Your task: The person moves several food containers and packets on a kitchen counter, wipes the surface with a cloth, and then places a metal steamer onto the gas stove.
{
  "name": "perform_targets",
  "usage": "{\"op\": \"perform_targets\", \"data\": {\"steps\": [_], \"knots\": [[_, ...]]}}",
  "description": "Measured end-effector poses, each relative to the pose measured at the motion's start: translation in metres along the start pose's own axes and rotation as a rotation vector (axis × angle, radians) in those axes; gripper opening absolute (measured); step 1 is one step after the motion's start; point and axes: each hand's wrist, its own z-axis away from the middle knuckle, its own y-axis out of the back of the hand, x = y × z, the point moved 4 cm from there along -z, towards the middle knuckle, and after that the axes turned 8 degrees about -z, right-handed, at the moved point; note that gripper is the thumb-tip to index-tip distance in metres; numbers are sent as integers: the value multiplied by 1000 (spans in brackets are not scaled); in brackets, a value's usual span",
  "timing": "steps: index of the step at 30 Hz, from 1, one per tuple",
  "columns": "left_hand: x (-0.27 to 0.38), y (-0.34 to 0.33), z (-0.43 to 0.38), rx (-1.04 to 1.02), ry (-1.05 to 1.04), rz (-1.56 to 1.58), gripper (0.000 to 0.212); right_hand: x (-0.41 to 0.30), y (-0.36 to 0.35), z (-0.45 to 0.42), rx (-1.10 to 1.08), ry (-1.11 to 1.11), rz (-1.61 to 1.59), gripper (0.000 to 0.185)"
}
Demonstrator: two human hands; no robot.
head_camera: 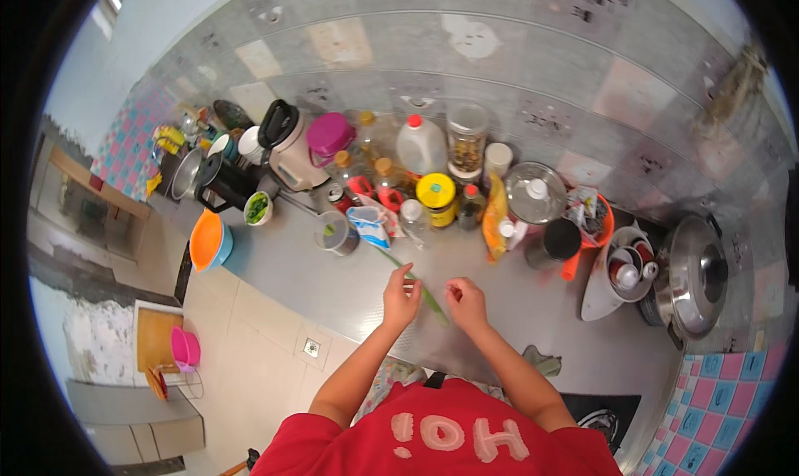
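Observation:
A long green stalk, perhaps a scallion, [432, 302] lies slantwise on the metal countertop [299, 276] between my hands. My left hand [401, 295] is over its left side with the fingers apart and slightly bent; whether it touches the stalk is unclear. To the right of the stalk is my right hand [465, 298], its fingers curled in; I cannot tell if anything small is in it. Beyond my hands stand a clear plastic cup [337, 234], a blue and white packet [369, 225], a small clear bottle [413, 217] and a yellow-lidded jar [436, 195].
At the left are a bowl of chopped greens [257, 208], a black kettle [226, 179] and an orange basin [209, 240]. Rightward stand a dark-lidded jar [555, 244], a lidded steel pot [696, 276] and a gas stove [602, 413]. A cloth [542, 361] lies near my right forearm.

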Motion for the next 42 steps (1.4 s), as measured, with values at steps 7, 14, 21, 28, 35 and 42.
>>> {"op": "perform_targets", "data": {"steps": [7, 14, 21, 28, 35, 42], "knots": [[-100, 125, -27, 234, 125, 6, 36, -38, -148, -35, -209, 133, -28, 13], [-232, 266, -60, 430, 351, 53, 29, -79, -336, -78, -415, 93, 5, 16], [-360, 365, -102, 480, 558, 315, 29, -100, -436, -116, -161, 300, 423, 23], [-369, 345, -154, 166, 729, 693, 71, -95, -418, -122, 68, 125, 845, 63], [-379, 318, -210, 453, 818, 1146, 79, -63, -393, -93, -164, 53, 990, 82], [-401, 317, -247, 614, 671, 1399, 65, -86, -388, -101, -153, -12, 844, 87]]}}
